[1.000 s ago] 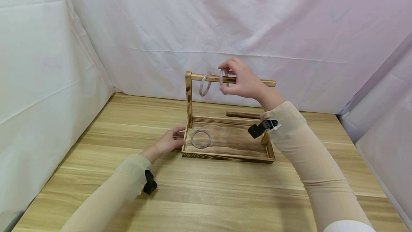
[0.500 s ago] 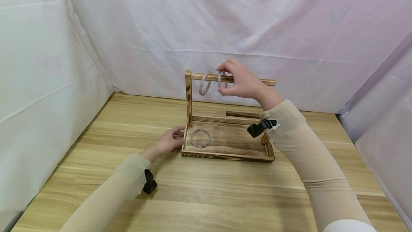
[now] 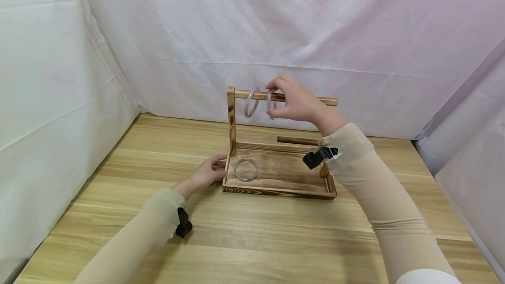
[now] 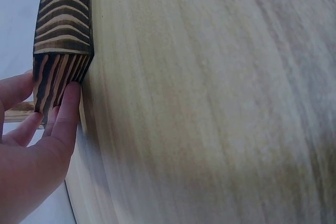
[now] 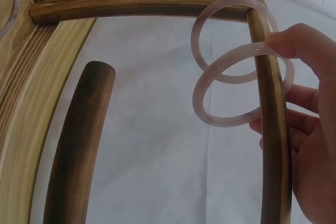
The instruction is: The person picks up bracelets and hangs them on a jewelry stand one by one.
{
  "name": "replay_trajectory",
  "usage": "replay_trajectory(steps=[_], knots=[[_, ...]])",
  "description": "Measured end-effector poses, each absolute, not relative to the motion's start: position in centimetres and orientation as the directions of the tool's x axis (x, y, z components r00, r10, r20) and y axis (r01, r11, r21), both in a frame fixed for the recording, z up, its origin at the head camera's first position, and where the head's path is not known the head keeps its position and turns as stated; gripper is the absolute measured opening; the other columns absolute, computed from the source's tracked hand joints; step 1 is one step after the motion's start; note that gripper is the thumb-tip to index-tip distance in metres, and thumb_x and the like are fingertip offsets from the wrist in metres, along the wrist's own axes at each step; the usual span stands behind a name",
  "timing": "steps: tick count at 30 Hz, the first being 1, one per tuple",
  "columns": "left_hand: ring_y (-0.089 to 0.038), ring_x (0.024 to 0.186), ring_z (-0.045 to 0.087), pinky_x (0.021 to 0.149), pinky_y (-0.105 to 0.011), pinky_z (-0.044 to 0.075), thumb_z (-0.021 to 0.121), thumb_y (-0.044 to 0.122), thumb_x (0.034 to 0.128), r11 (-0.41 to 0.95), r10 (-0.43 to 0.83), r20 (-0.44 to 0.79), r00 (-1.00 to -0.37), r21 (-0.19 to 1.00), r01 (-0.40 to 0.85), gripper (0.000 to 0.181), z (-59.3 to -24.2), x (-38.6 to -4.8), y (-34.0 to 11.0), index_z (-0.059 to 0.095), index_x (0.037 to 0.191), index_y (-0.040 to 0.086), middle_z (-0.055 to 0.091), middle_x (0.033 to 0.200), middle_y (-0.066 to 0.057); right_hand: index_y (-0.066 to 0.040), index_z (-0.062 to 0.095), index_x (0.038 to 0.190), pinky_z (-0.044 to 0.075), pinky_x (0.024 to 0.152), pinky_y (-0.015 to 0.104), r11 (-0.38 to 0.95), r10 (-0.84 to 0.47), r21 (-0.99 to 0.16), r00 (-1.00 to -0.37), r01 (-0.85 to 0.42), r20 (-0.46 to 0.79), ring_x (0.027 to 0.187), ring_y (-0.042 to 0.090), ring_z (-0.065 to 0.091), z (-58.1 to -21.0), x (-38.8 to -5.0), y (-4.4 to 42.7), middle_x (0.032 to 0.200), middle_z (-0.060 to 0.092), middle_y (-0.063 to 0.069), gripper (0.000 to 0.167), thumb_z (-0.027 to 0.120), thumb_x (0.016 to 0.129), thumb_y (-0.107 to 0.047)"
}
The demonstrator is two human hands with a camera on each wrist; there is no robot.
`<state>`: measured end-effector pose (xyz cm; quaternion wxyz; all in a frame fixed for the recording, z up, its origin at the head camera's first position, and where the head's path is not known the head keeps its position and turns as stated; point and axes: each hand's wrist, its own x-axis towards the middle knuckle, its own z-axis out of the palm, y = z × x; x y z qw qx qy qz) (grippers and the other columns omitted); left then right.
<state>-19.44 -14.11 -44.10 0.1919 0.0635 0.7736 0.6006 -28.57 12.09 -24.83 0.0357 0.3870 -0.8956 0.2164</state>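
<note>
The person's two hands are well apart. The right hand (image 3: 297, 101) pinches a pale pink, glossy round bangle (image 5: 198, 98) between thumb and fingers; that bangle encircles the brown-grained horizontal wooden rod (image 5: 275, 145) at the top of the stand. A second pale pink bangle (image 5: 196, 40) hangs around the same rod, just beside the first and nearer to the upright wooden post (image 3: 231, 122). A third pale, translucent bangle (image 3: 236, 170) lies flat in the shallow rectangular wooden tray (image 3: 276, 191) below, towards its left end.

The left hand (image 3: 207, 172) touches the outer left end of the tray, its fingers loosely extended against the striped wood. A shorter, lower wooden rod (image 3: 296, 140) shows behind the tray, partly hidden by the right arm. The stand rests on a light wood-grain table (image 3: 236, 240), with white cloth (image 3: 177, 21) hanging behind. Beige sleeves (image 3: 375, 183) cover both forearms.
</note>
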Motion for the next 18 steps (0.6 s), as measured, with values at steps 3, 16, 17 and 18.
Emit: replay_trajectory(steps=[3,16,17,18], knots=[[-0.046,0.124,0.043,0.095,-0.041,0.051,0.049,-0.002,0.0924,0.275,0.328,-0.217,-0.919,0.953,-0.127,0.058,-44.21,-19.49,-14.05,0.022,0.143,-0.010,0.037,0.135,-0.036,-0.002,0.051,0.122,0.044,0.098,0.041,0.613,-0.677,-0.363,-0.703,-0.702,0.218,0.115,0.027,0.048,-24.77,-28.47,12.08,0.120,0.049,0.012,0.053,0.071,0.080,-0.026],[-0.046,0.124,0.043,0.095,-0.040,0.051,0.050,-0.003,0.0918,0.280,0.322,-0.220,-0.921,0.951,-0.130,0.058,-44.36,-19.66,-14.00,0.023,0.143,-0.010,0.038,0.135,-0.036,-0.002,0.051,0.123,0.043,0.100,0.042,0.641,-0.665,-0.339,-0.719,-0.689,0.203,0.116,0.025,0.049,-24.76,-28.55,12.20,0.123,0.050,0.012,0.053,0.069,0.082,-0.030],[-0.046,0.124,0.044,0.095,-0.041,0.051,0.050,-0.003,0.0915,0.285,0.322,-0.218,-0.921,0.950,-0.125,0.058,-44.39,-19.65,-14.03,0.023,0.143,-0.010,0.038,0.134,-0.036,-0.003,0.051,0.123,0.043,0.101,0.042,0.640,-0.665,-0.340,-0.719,-0.689,0.204,0.117,0.026,0.049,-24.77,-28.55,12.21,0.123,0.050,0.012,0.054,0.070,0.082,-0.030],[-0.046,0.124,0.044,0.095,-0.041,0.051,0.050,-0.003,0.0915,0.290,0.323,-0.218,-0.921,0.949,-0.123,0.058,-44.41,-19.64,-14.05,0.023,0.143,-0.010,0.038,0.134,-0.036,-0.003,0.051,0.124,0.042,0.101,0.042,0.641,-0.665,-0.339,-0.718,-0.689,0.204,0.118,0.026,0.048,-24.77,-28.55,12.21,0.124,0.050,0.012,0.055,0.070,0.081,-0.031]])
